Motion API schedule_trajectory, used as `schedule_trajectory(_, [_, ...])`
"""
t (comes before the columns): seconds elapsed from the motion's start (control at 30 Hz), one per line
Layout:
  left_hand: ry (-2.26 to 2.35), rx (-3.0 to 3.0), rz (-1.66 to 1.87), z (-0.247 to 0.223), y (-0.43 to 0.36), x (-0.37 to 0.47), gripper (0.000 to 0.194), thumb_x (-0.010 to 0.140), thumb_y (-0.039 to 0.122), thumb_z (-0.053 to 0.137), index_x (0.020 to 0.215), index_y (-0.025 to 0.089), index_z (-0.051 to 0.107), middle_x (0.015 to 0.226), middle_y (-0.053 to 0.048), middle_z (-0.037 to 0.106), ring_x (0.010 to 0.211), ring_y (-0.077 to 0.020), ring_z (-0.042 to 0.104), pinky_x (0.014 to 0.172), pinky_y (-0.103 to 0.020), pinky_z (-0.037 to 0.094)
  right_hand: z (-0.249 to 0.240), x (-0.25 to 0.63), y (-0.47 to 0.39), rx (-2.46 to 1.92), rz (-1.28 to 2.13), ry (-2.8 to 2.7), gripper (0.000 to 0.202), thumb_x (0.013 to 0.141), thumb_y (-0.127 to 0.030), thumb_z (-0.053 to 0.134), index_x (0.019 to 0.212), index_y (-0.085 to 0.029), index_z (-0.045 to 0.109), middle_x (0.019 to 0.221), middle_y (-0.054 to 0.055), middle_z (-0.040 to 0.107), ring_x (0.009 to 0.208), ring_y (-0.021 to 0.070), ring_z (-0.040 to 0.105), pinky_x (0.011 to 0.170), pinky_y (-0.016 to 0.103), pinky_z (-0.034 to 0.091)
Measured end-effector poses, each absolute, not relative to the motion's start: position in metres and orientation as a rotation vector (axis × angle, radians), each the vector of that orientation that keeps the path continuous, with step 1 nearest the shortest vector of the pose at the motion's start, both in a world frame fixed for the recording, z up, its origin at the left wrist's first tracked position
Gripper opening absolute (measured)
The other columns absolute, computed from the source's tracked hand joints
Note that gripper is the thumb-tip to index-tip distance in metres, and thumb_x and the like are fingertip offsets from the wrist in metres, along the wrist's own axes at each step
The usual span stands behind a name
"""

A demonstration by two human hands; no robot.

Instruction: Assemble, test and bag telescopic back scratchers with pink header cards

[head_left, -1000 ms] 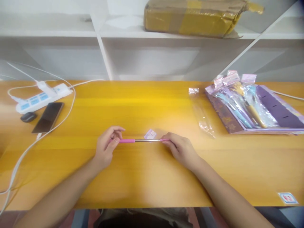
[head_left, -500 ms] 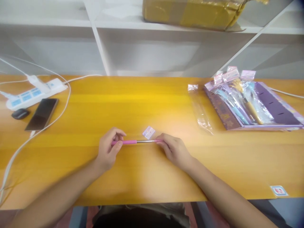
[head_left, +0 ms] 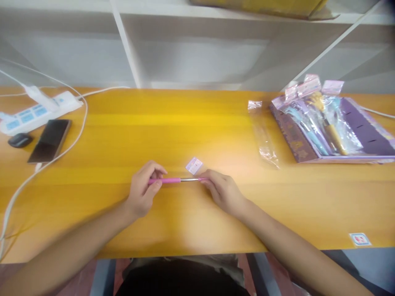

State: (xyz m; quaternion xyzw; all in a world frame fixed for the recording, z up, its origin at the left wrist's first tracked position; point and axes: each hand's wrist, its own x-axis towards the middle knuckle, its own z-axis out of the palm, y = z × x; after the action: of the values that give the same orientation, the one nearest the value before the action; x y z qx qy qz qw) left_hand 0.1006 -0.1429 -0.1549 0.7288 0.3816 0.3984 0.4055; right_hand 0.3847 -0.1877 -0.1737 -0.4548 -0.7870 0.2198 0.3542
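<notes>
A slim pink back scratcher (head_left: 171,180) with a short bare metal rod lies level between my two hands, just above the table. My left hand (head_left: 144,189) is closed around its pink handle, thumb along the near side. At the other end, my right hand (head_left: 224,191) pinches the pink tip, and the head is hidden in those fingers. A small lilac printed card (head_left: 194,165) lies on the table just beyond the rod.
At right, a purple box (head_left: 370,133) holds several wrapped back scratchers. An empty clear plastic sleeve (head_left: 263,135) lies beside it. On the left are a power strip (head_left: 40,113), a phone (head_left: 49,140), a black mouse-like object (head_left: 20,140) and white cables. Shelving stands behind.
My hands have come slightly closer together, and less of the metal rod shows between the pink parts. The camera view has tilted down a little.
</notes>
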Motion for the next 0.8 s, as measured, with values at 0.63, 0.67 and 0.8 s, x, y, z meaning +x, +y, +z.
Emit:
schedule_trajectory(0.63, [0.857, 1.876, 1.037, -0.149, -0.144, 0.102, 0.013, 0.093, 0.024, 0.051, 0.095, 0.019, 0.062, 0.091, -0.004, 0.054, 0.077, -0.0185, 0.049, 0.068, -0.035, 0.04, -0.168, 0.38, -0.19, -1.181, 0.637, -2.048, 0.013, 0.11, -0.02, 0.047, 0.112, -0.022, 0.061, 0.091, 0.005, 0.072, 0.076, 0.0155, 0.068, 0.07, 0.025, 0.055])
schedule_trajectory(0.67, [0.868, 1.879, 1.037, -0.147, -0.143, 0.101, 0.014, 0.094, 0.024, 0.05, 0.095, 0.019, 0.062, 0.093, -0.005, 0.053, 0.079, -0.0189, 0.05, 0.069, -0.035, 0.041, -0.166, 0.381, -0.188, -1.19, 0.65, -2.035, 0.013, 0.11, -0.021, 0.048, 0.112, -0.022, 0.061, 0.092, 0.005, 0.072, 0.079, 0.0159, 0.07, 0.072, 0.025, 0.056])
schedule_trajectory(0.8, [0.939, 1.994, 1.0, -0.139, -0.136, 0.1, 0.015, 0.095, 0.022, 0.052, 0.104, 0.02, 0.064, 0.104, -0.006, 0.053, 0.083, -0.0186, 0.052, 0.073, -0.035, 0.046, -0.157, 0.386, -0.179, -1.192, 0.645, -2.034, 0.014, 0.109, -0.021, 0.05, 0.114, -0.023, 0.063, 0.1, 0.006, 0.073, 0.09, 0.0175, 0.072, 0.081, 0.028, 0.058])
